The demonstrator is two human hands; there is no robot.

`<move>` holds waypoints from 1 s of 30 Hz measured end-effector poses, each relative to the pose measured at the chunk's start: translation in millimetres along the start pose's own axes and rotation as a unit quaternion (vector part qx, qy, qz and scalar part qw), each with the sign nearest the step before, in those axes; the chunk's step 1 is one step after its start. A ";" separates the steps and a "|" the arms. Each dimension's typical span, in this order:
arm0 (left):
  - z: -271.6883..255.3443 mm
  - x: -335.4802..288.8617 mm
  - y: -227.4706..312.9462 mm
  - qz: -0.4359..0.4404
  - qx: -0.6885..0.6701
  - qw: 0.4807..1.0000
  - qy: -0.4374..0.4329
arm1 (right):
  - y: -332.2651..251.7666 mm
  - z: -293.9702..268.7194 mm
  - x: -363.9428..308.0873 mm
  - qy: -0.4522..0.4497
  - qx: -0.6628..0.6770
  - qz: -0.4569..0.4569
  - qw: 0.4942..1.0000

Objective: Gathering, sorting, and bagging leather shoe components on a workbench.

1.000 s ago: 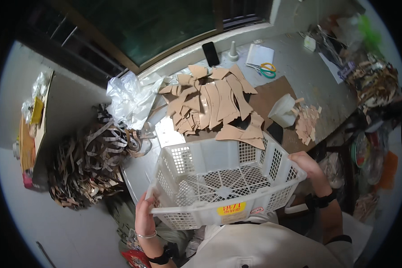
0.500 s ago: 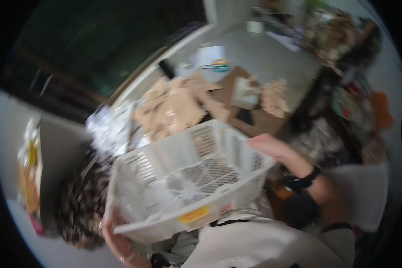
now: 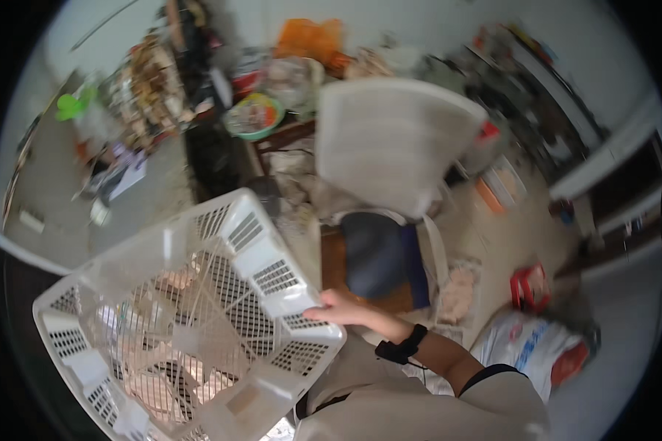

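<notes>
A white slatted plastic crate (image 3: 272,278) fills the lower left, tilted so that I look into it. My right hand (image 3: 336,307) grips its right-hand rim, with the thumb lying over the edge. Tan pieces (image 3: 154,393) show through the lattice bottom, and they look like cardboard. My left hand is out of the picture. A black band is round my right wrist.
A white plastic chair (image 3: 397,140) stands just beyond the crate, with a dark cushion (image 3: 379,253) before it. A green-rimmed basin (image 3: 254,116) sits on a cluttered table. On the right floor lie a white sack (image 3: 526,345) and a red package (image 3: 529,287).
My view has swung to the right, from the heap of tan pieces to the chair. The crate now sits lower left and more tilted. My left hand has left the view; the right keeps its hold.
</notes>
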State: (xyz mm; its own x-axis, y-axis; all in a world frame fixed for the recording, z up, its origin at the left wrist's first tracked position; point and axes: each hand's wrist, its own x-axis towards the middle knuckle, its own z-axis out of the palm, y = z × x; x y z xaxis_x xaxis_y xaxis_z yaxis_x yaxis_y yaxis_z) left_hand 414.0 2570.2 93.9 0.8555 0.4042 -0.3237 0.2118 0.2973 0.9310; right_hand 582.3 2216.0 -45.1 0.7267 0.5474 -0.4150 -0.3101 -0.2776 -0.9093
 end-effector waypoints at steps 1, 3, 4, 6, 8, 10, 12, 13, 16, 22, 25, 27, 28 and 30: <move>15.1 13.9 0.1 -0.016 0.013 0.999 -0.036 | 20.4 -15.1 -14.3 0.036 -0.005 0.011 0.999; 29.1 37.6 9.1 -0.044 0.043 0.993 -0.099 | 17.5 -22.6 -72.0 0.127 0.032 0.011 0.991; 35.5 50.2 16.6 -0.058 0.059 0.987 -0.136 | 39.0 -17.0 -96.2 0.186 0.060 -0.003 0.981; 49.9 113.2 73.8 -0.071 0.108 0.966 -0.224 | 39.5 17.0 -107.0 0.300 0.125 -0.031 0.945; 79.0 127.9 78.4 -0.101 0.125 0.945 -0.283 | 46.7 37.6 -152.1 0.360 0.148 -0.020 0.921; 110.8 128.9 73.7 -0.128 0.145 0.923 -0.334 | 60.2 71.6 -190.0 0.446 0.340 0.051 0.826; 144.0 126.1 69.8 -0.148 0.168 0.899 -0.377 | 77.7 100.1 -224.0 0.495 0.369 0.080 0.783; 165.8 129.7 73.6 -0.154 0.182 0.885 -0.400 | 80.4 116.6 -232.2 0.534 0.401 0.084 0.740; 215.5 103.8 46.8 -0.055 0.188 0.865 -0.462 | 88.8 154.4 -270.0 0.609 0.478 0.070 0.628; 347.5 55.2 -38.8 0.013 0.183 0.803 -0.566 | 133.4 160.7 -333.5 0.647 0.556 0.083 0.515; 404.7 20.8 -90.4 -0.050 0.153 0.824 -0.543 | 158.6 124.5 -370.5 0.666 0.531 0.060 0.521; 433.6 -5.6 -122.1 -0.036 0.152 0.803 -0.575 | 155.9 88.6 -391.3 0.666 0.537 0.068 0.513; 445.3 -23.8 -131.6 -0.121 0.211 0.809 -0.535 | 154.3 68.9 -401.8 0.676 0.509 0.078 0.527; 476.3 -56.4 -155.7 -0.264 0.248 0.753 -0.550 | 159.7 26.3 -418.1 0.685 0.480 0.087 0.541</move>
State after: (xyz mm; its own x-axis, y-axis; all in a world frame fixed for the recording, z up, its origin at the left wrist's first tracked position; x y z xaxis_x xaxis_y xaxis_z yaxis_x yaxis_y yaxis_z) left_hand 557.9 2089.1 47.6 0.4062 -0.6982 -0.5895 0.5775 -0.3038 0.7578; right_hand 212.8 1963.5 -17.6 0.2046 -0.7029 -0.6812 -0.1448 0.6666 -0.7312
